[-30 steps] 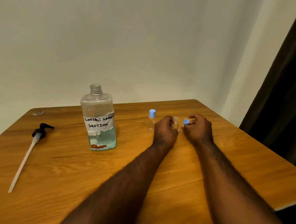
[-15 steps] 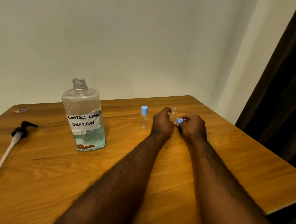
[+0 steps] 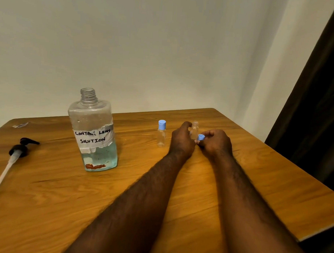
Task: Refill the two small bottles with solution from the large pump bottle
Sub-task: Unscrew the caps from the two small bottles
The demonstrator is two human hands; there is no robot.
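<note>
The large clear bottle (image 3: 94,135), labelled "contact lens solution", stands open-necked at left of centre with blue liquid in its lower third. Its black pump head with white tube (image 3: 13,155) lies on the table at far left. One small clear bottle (image 3: 161,133) stands upright with its blue cap on. My left hand (image 3: 181,140) grips the second small bottle (image 3: 194,129), which is uncapped. My right hand (image 3: 215,144) pinches that bottle's blue cap (image 3: 201,137) just beside it, low over the table.
The wooden table (image 3: 179,193) ends at a right edge near a dark curtain (image 3: 314,112). A small wrapper or scrap (image 3: 20,124) lies at the far left corner. A pale wall runs behind the table.
My right hand has drawn the blue cap down and slightly left, close to my left hand. The view has shifted; the bottles on the table have not moved.
</note>
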